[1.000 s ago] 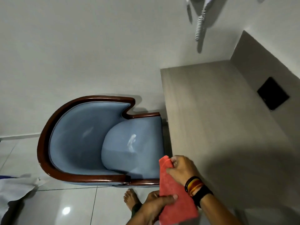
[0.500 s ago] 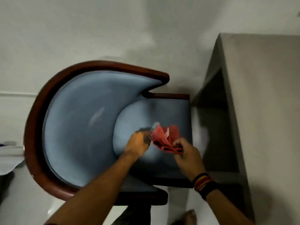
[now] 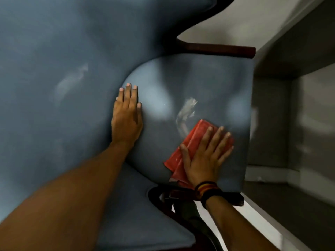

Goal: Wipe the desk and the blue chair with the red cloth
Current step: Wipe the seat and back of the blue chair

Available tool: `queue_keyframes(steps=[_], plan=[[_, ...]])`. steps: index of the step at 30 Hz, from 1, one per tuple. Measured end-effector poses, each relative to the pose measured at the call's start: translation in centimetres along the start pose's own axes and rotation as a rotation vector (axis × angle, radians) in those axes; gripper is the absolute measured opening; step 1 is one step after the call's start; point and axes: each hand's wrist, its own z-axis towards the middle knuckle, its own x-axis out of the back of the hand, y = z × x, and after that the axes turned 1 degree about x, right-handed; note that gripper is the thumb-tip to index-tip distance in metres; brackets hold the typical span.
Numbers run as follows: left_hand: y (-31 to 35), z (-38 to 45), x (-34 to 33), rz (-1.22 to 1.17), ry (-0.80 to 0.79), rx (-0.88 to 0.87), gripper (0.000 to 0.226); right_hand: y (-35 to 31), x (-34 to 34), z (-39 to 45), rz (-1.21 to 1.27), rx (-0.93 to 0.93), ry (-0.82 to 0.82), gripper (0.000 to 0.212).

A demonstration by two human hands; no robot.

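Right hand (image 3: 203, 158) flat, fingers spread on one red cloth (image 3: 194, 136), left hand (image 3: 126, 118) flat, empty, one blue chair (image 3: 208, 91) seat

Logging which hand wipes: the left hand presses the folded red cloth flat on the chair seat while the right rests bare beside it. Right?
Not quite. The head view shows the right hand pressing the red cloth on the chair seat; the left hand rests bare beside it.

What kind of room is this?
Probably a bedroom or hotel room, though I can't be sure: a padded blue armchair with dark wooden trim stands beside a grey built-in desk against a plain wall.
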Motion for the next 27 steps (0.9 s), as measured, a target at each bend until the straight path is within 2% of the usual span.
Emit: queue_keyframes(steps=[3,5,8,10,12,14,16,18,20,23,25,27], plan=[[-0.8,-0.3,-1.5,-0.141,0.146,0.054,0.054,1.6,-1.1,1.6,-0.019,0.053,0.126,0.081],[-0.9,-0.5,-1.9,-0.204,0.189,0.083,0.054,2.2,-0.2,4.4,-0.021,0.03,0.165,0.075],[-1.2,-0.4,-2.5,-0.216,0.221,0.072,0.054,-0.3,1.6,10.5,0.018,-0.058,0.239,0.073],[-1.4,-0.4,-2.9,-0.213,0.232,0.061,0.054,-3.4,2.3,13.0,0.029,-0.026,0.277,0.073],[-1.6,-0.4,-3.0,-0.205,0.237,0.064,0.055,-6.5,1.7,12.7,0.005,0.155,0.28,0.072],[-1.6,-0.2,-2.8,-0.218,0.227,0.059,0.055,-7.8,0.0,8.7,-0.022,0.428,0.233,0.07],[-1.6,-0.2,-2.5,-0.229,0.213,0.056,0.055,-6.0,-1.8,2.6,-0.045,0.661,0.114,0.073],[-1.6,-0.2,-2.5,-0.221,0.21,0.06,0.056,-1.4,-2.3,-1.2,-0.089,0.716,0.05,0.075],[-1.8,-0.3,-2.7,-0.206,0.224,0.062,0.056,3.6,-1.3,-0.6,-0.135,0.637,0.045,0.07],[-2.1,-0.2,-3.4,-0.179,0.25,0.053,0.056,6.3,2.0,6.4,-0.154,0.372,0.072,0.065],[-2.3,-0.1,-3.8,-0.169,0.272,0.047,0.056,3.3,4.0,12.2,-0.067,0.203,0.144,0.068],[-2.4,-0.1,-4.0,-0.169,0.275,0.047,0.056,-2.5,4.6,16.8,0.007,0.123,0.219,0.072]])
